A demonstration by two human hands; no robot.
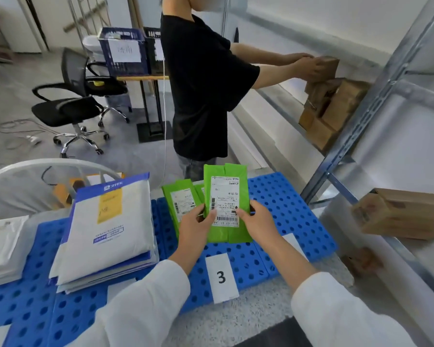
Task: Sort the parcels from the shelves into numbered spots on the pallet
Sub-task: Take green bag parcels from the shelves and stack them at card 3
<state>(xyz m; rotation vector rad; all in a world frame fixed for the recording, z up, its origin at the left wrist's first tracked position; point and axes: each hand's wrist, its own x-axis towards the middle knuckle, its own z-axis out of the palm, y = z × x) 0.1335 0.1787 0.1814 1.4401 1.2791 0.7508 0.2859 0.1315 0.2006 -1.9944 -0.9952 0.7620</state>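
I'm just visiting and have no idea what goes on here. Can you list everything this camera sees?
held parcel: one, green, white label, over the pallet
green parcels: at least two, on the pallet behind it
pallet: one, blue, perforated, low in front
number card: one, white, marked 3, pallet's near edge
mailers: a stack, white and blue, pallet's left
cardboard boxes: several, brown, on the rack
rack: one, grey metal, right side
office chair: one, black, far left
crate: one, dark blue, behind the chair
other person: one, black shirt, reaching to the boxes
left hand: pinches the held parcel's left edge
right hand: grips its right edge
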